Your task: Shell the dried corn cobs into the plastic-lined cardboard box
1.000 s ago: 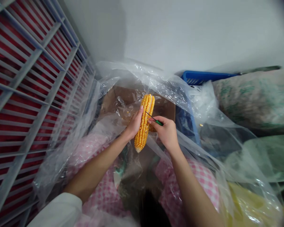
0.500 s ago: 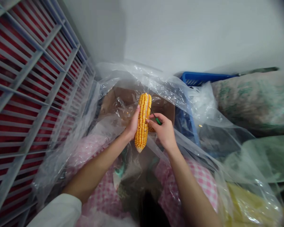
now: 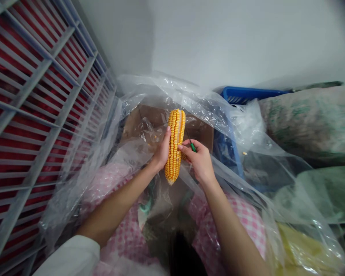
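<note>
A yellow corn cob stands nearly upright in the middle of the view, its pointed end toward me. A pale strip without kernels runs down its upper right side. My left hand is closed around the cob's left side, thumb along the kernels. In my right hand is a thin dark pointed tool with a green handle. The thumb and fingertips of that hand touch the kernels on the cob's right side. Below the cob is a cardboard box lined with clear plastic, with a few loose kernels inside.
Stacked slatted crates with red contents rise on the left. To the right are a blue basket and a full mesh sack. Clear plastic sheeting drapes over my lap and the right side. A white wall stands behind.
The cob has shifted slightly up and to the right with my left hand. The tool in my right hand has swung more upright, its tip now away from the bare strip.
</note>
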Available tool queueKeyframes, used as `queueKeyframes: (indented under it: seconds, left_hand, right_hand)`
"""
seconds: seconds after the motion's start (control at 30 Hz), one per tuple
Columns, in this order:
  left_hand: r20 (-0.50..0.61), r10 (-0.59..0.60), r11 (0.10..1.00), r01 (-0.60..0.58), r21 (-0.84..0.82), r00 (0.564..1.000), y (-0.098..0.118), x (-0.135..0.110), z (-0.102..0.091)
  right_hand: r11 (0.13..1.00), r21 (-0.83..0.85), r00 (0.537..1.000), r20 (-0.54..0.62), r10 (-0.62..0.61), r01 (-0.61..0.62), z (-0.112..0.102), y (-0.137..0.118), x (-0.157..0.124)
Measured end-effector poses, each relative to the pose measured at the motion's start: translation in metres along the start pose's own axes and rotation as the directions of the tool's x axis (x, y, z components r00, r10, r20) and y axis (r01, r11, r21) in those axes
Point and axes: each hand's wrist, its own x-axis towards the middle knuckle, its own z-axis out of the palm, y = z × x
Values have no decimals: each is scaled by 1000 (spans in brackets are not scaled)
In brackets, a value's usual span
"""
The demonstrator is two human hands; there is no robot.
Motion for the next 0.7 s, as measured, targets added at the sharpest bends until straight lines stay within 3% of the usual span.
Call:
queueKeyframes:
  seconds: [0.2, 0.43, 0.57, 0.7]
  left_hand:
    - [-60, 46, 997, -42, 64, 997, -1, -3, -1]
    - [-15, 43, 998, -42, 41, 999, 0, -3, -2]
    - [5, 6, 1000, -6, -6, 1000, -1, -3, -1]
    - [95, -101, 986, 113, -126, 990, 0, -4, 2]
  right_hand:
    - [998, 60, 992, 121, 20, -27, -3, 0, 4]
    - [995, 94, 992, 124, 32, -44, -4, -2, 2]
    - [995, 80, 992, 117, 43, -52, -4, -3, 2]
    - [995, 95, 989, 150, 15, -29, -3, -6, 1]
